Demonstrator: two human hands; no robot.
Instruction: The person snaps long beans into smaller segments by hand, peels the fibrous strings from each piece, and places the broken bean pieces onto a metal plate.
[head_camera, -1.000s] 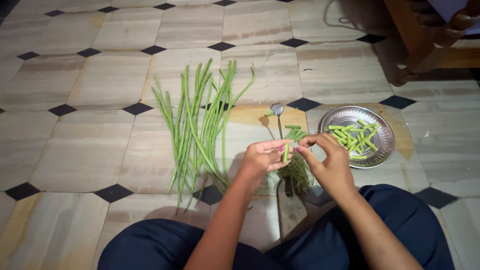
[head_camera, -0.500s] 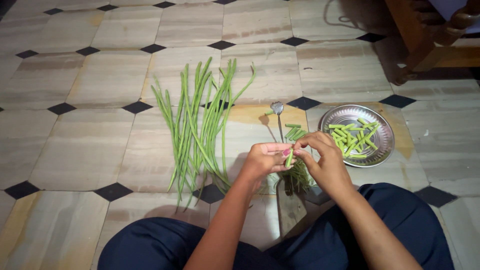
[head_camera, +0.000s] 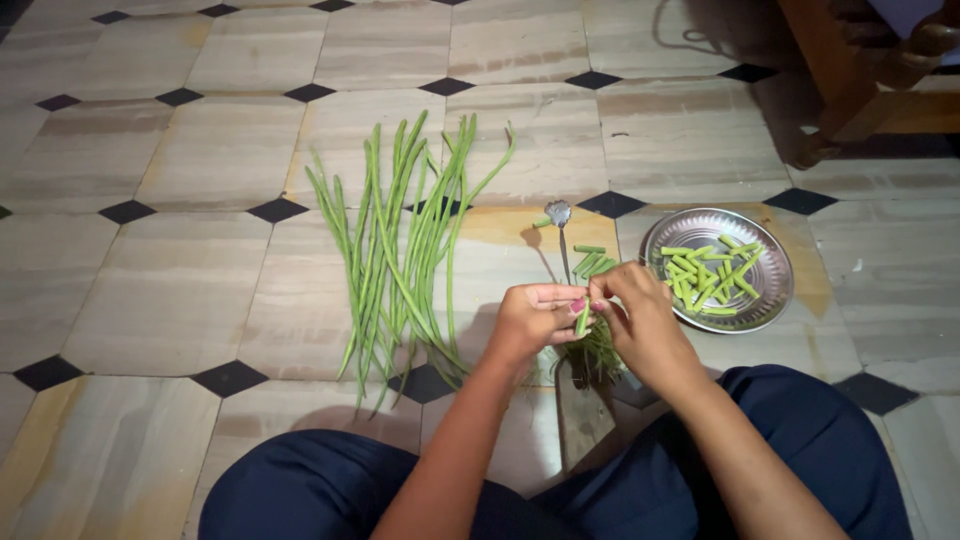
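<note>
Left hand: our left hand (head_camera: 528, 322) pinches a short green bean piece (head_camera: 582, 318), fingers curled.
Right hand: our right hand (head_camera: 640, 322) grips the same piece from the other side.
Beside left hand: long green beans (head_camera: 400, 250) on the tiled floor.
Beyond right hand: round steel plate (head_camera: 772, 290) of cut green pieces (head_camera: 705, 275).
</note>
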